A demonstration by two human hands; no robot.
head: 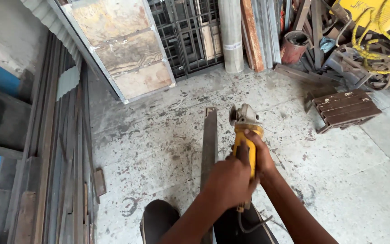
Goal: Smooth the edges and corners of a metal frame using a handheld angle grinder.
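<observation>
Both your left hand [231, 180] and right hand [259, 151] are wrapped around the yellow angle grinder [244, 131], its disc just beside the long steel bar [209, 140], which shows no cut yet.

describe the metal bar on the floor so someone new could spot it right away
Start at the speckled concrete floor in the middle of the view. The long flat metal bar lies there, running away from the person, just left of the yellow angle grinder in both hands. Unlike the stock along the left wall, it lies alone.

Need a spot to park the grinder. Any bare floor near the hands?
Bare floor lies right of the angle grinder, between it and the wooden stool, and left of the metal bar up to the steel strips. Crowded: top right, by the yellow cables and scrap.
</observation>
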